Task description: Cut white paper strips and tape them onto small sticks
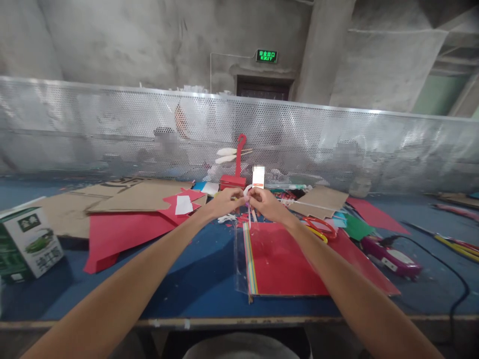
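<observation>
Both hands meet over the middle of the table. My left hand [227,202] is closed, its thumb and fingers pinching a narrow pale strip [249,215]. My right hand [268,203] pinches the same strip from the other side. The strip curls white above the fingertips and hangs down pinkish below them; its exact material cannot be made out. Just under my right forearm lies a stack of red sheets [288,264] in a clear sleeve, with several coloured edges along its left side. White cord [226,218] lies below my left hand.
At left are cardboard [134,197], red paper [123,232] and a milk carton [37,244]. A red cut-out hammer shape [240,157] leans on the perforated metal screen [112,114]. Red-handled scissors [320,227], green paper [355,227] and a purple corded device [391,257] lie right.
</observation>
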The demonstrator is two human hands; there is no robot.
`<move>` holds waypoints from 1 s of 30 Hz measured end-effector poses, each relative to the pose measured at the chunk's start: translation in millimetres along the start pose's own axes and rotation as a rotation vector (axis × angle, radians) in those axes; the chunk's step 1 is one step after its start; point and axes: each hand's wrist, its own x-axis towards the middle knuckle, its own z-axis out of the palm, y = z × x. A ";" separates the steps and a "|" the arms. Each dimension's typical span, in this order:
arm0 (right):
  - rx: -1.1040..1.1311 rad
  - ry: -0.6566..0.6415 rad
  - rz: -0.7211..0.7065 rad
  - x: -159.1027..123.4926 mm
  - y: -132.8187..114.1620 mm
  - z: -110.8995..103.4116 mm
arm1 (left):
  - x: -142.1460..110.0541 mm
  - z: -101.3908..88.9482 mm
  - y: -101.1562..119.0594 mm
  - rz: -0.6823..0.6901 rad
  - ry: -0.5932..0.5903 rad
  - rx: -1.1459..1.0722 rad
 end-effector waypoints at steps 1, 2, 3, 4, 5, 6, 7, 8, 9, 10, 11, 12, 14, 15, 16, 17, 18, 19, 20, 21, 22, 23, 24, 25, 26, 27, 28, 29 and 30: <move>0.000 0.006 0.004 -0.1 0.0 0.2 | 0.5 -0.3 -0.3 0.008 -0.001 -0.010; -0.002 0.013 0.011 -0.1 0.2 0.3 | 1.0 -0.5 -0.7 0.016 0.000 -0.017; -0.004 0.021 0.017 0.0 0.5 0.3 | 1.5 -0.8 -0.9 0.023 -0.001 -0.021; -0.005 0.027 0.021 0.0 0.9 0.1 | 1.9 -1.0 -1.1 0.028 -0.001 -0.024; -0.007 0.033 0.024 0.1 1.3 -0.1 | 2.1 -1.2 -0.9 0.030 0.000 -0.025; -0.010 0.038 0.024 0.2 1.7 -0.3 | 2.1 -1.3 -0.4 0.030 -0.001 -0.026; -0.013 0.041 0.023 0.2 2.1 -0.4 | 1.8 -1.4 0.4 0.028 0.002 -0.032; -0.017 0.044 0.019 0.2 2.3 -0.4 | 1.3 -1.5 1.4 0.023 0.004 -0.044; -0.020 0.044 0.014 0.3 2.5 -0.3 | 0.7 -1.4 2.6 0.016 0.007 -0.063; -0.021 0.041 0.011 0.4 2.6 0.0 | 0.1 -1.3 3.6 0.010 0.010 -0.085; -0.019 0.038 0.010 0.5 2.6 0.2 | -0.4 -1.1 4.3 0.006 0.014 -0.104; -0.014 0.033 0.012 0.6 2.5 0.5 | -0.7 -0.8 4.6 0.006 0.018 -0.118; -0.003 0.023 0.018 0.8 2.2 0.8 | -0.5 -0.1 3.6 0.014 0.025 -0.127; 0.001 0.020 0.022 0.8 2.1 0.8 | 0.0 0.3 2.3 0.021 0.028 -0.128; 0.005 0.019 0.025 0.7 1.9 0.7 | 0.6 0.6 0.8 0.026 0.031 -0.129; 0.009 0.021 0.027 0.6 1.8 0.6 | 1.3 0.9 -0.7 0.030 0.035 -0.131; 0.012 0.023 0.028 0.4 1.7 0.4 | 1.8 1.1 -2.0 0.030 0.035 -0.132; 0.016 0.027 0.030 0.3 1.7 0.1 | 2.3 1.2 -3.0 0.027 0.035 -0.131; 0.022 0.032 0.032 0.3 1.8 -0.2 | 2.5 1.1 -3.5 0.020 0.036 -0.129; 0.029 0.036 0.034 0.3 2.0 -0.6 | 2.7 0.9 -3.4 0.008 0.035 -0.127; 0.039 0.038 0.034 0.3 2.2 -1.0 | 2.7 0.6 -2.9 -0.007 0.035 -0.127; 0.049 0.039 0.035 0.5 2.4 -1.4 | 2.8 0.3 -2.2 -0.023 0.041 -0.127; 0.061 0.040 0.036 0.6 2.5 -1.7 | 2.9 -0.1 -1.3 -0.038 0.057 -0.122; 0.068 0.042 0.039 0.7 2.5 -2.0 | 3.0 -0.5 -0.5 -0.054 0.082 -0.111; 0.070 0.043 0.041 0.8 2.3 -2.1 | 3.3 -0.7 -0.1 -0.073 0.112 -0.099; 0.063 0.045 0.041 0.8 1.8 -2.0 | 3.8 -0.8 0.0 -0.098 0.141 -0.094; 0.051 0.046 0.039 0.7 1.2 -1.8 | 4.3 -0.6 -0.3 -0.128 0.164 -0.101; 0.033 0.045 0.035 0.6 0.4 -1.3 | 4.9 -0.2 -0.9 -0.159 0.175 -0.124; 0.013 0.043 0.029 0.4 -0.4 -0.8 | 5.4 0.3 -1.8 -0.183 0.179 -0.161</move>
